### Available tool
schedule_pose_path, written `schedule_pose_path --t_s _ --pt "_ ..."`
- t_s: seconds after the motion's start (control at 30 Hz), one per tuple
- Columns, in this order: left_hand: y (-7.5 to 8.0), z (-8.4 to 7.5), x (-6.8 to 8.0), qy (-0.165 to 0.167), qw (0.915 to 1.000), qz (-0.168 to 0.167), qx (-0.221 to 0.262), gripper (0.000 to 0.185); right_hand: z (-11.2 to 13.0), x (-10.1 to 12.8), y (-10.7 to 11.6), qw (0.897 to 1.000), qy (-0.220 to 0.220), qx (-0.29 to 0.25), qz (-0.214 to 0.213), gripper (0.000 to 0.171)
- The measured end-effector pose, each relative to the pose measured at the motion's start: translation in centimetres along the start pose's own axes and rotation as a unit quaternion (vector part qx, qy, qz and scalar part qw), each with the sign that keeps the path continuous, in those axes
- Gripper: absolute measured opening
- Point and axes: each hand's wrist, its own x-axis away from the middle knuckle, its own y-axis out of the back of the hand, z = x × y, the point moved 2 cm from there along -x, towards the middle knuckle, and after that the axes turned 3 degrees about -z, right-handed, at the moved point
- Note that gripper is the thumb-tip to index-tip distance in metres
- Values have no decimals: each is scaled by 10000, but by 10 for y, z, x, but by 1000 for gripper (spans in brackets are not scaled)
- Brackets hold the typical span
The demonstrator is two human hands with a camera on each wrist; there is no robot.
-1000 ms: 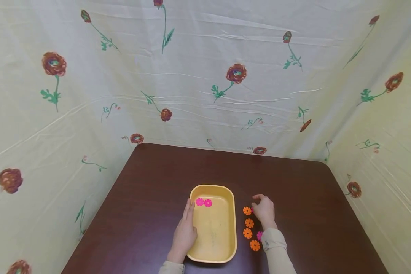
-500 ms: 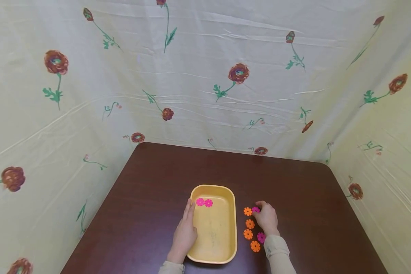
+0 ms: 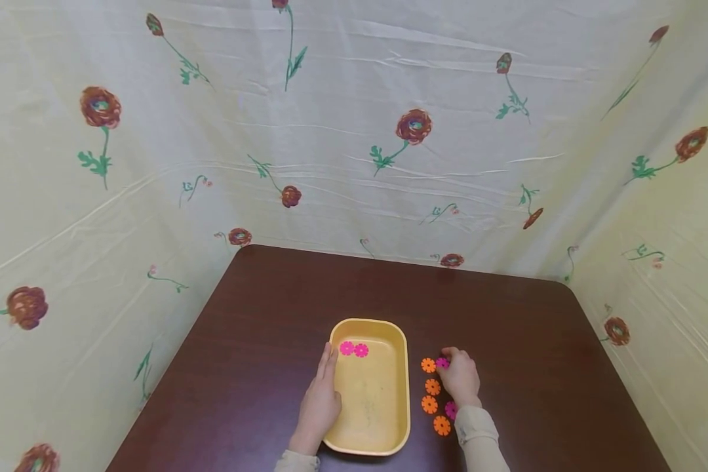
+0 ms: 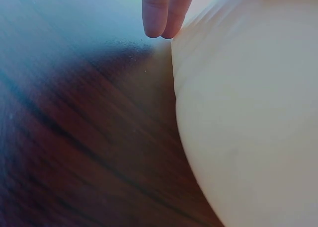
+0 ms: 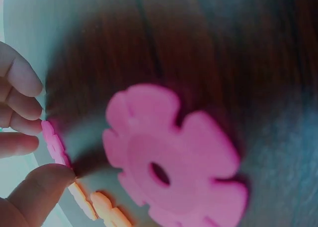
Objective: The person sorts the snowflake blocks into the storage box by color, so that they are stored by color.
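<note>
On the dark wooden surface, I see my right hand with its grip pinching a pink flower disc beside the orange discs, while my relaxed left hand rests against the yellow tray.

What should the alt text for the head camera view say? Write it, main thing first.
A person's right hand pinches a pink flower disc beside four orange discs on a dark table. The left hand rests against a yellow tray holding two pink discs; another pink disc lies by the right wrist.
</note>
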Motion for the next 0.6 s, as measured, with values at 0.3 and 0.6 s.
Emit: schedule_pose_path --t_s 0.3,0.6 --pt "0 0 0 -65 10000 -54 -14 75 0 -1 0 9999 -96 -68 115 32" --pt "-1 1 1 -110 9999 -92 -56 76 1 0 1 9996 -170 -226 10 27"
